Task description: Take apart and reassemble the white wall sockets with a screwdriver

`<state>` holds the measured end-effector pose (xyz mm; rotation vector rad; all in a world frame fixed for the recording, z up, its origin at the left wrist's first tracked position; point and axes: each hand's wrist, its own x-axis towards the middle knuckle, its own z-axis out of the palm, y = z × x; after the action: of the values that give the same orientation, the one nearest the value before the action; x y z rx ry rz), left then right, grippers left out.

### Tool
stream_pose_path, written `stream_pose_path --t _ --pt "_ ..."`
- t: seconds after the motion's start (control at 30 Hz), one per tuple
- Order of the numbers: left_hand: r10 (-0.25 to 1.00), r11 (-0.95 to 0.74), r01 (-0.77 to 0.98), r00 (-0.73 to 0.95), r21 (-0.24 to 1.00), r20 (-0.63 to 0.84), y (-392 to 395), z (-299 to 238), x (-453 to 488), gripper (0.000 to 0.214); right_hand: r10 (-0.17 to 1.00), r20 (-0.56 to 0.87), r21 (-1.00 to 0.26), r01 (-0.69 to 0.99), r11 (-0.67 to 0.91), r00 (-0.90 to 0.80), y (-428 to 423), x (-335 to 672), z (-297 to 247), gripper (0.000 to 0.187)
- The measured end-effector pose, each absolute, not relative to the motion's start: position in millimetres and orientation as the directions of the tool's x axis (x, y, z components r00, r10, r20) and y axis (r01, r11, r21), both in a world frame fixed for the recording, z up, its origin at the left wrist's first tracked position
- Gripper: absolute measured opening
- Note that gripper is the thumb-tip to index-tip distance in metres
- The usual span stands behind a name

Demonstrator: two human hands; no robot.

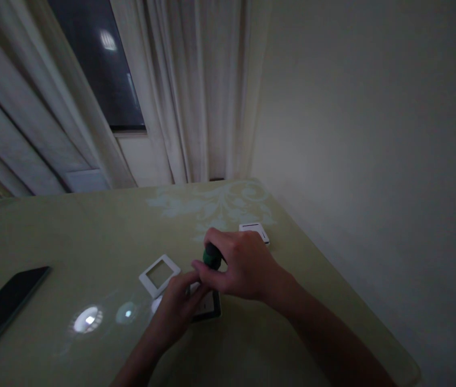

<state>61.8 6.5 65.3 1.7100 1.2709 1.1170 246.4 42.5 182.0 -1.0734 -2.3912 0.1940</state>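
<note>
My right hand (240, 264) is closed around the dark green handle of a screwdriver (212, 256), held upright over a white wall-switch module (208, 306) lying on the table. My left hand (179, 305) rests against the near-left side of that module, its fingers curled on the module's edge. A loose white square frame (159, 275) lies just left of both hands. Another white switch plate (255, 231) lies beyond my right hand. The screwdriver's tip is hidden behind my fingers.
The pale green glossy table (91, 231) has a leaf pattern at the back and lamp reflections near the front left. A dark phone (4, 306) lies at the left edge. Curtains and a dark window stand behind; a plain wall runs along the right.
</note>
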Motion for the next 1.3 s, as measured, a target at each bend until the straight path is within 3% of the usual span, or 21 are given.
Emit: stream_pose_path --t 0.13,0.23,0.43,0.53,0.63,0.77,0.83,0.97,1.3 --pt "0.968 -0.25 0.306 0.06 0.919 0.244 8 70 67 0.018 0.729 0.368 -0.336 0.649 0.683 -0.577 42 246 182 0.029" --pt "0.962 -0.271 0.298 0.091 0.915 0.255 8 73 69 0.012 0.72 0.353 -0.359 0.624 0.694 -0.598 41 247 183 0.025" --pt "0.965 -0.262 0.376 0.122 0.889 0.232 8 69 67 0.025 0.733 0.369 -0.386 0.624 0.68 -0.571 41 246 183 0.026" --pt "0.979 -0.203 0.402 0.055 0.893 0.198 10 67 71 0.022 0.727 0.381 -0.379 0.621 0.686 -0.571 41 246 181 0.026" --pt "0.976 -0.216 0.418 0.092 0.883 0.195 8 66 64 0.015 0.727 0.398 -0.383 0.619 0.686 -0.559 41 246 179 0.024" --pt "0.939 -0.332 0.553 0.273 0.764 0.211 2 60 39 0.068 0.748 0.404 -0.4 0.633 0.663 -0.527 43 247 178 0.025" --pt "0.93 -0.35 0.652 0.328 0.673 0.166 -1 58 29 0.08 0.747 0.402 -0.397 0.635 0.663 -0.53 44 247 178 0.025" --pt "0.929 -0.34 0.718 0.359 0.608 0.097 -3 60 30 0.072 0.735 0.429 -0.381 0.633 0.674 -0.525 45 249 178 0.025" --pt "0.907 -0.41 0.698 0.378 0.587 0.183 -8 59 36 0.067 0.739 0.446 -0.348 0.663 0.662 -0.504 47 253 184 0.024"
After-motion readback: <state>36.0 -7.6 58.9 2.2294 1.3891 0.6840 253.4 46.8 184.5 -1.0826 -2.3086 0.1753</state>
